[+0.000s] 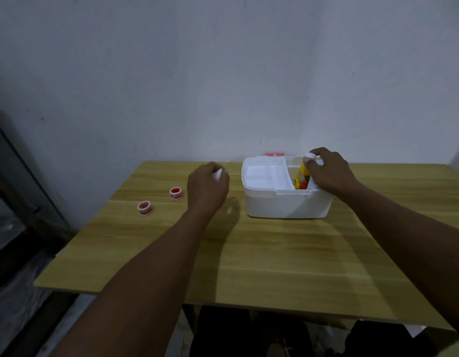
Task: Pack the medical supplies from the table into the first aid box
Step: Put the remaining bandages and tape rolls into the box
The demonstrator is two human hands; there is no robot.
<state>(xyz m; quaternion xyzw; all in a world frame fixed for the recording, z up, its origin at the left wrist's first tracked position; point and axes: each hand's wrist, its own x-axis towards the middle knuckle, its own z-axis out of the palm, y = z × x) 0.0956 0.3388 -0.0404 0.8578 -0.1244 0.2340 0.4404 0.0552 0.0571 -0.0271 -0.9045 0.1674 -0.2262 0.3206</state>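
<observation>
A white first aid box [285,204] stands open on the wooden table [274,253], right of centre. Its left compartment holds a white tray; its right compartment holds yellow and orange items [301,177]. My right hand [328,171] is over the right compartment, fingers closed on a small white bottle [310,157]. My left hand [207,186] hovers left of the box, closed around a small white object [219,173]. Two red-and-white tape rolls [176,193] [145,208] lie on the table further left.
The table's far edge meets a pale wall. A red piece [274,154] shows behind the box. A dark glass panel [17,176] stands at the left, and the floor and dark shapes lie below the table's near edge.
</observation>
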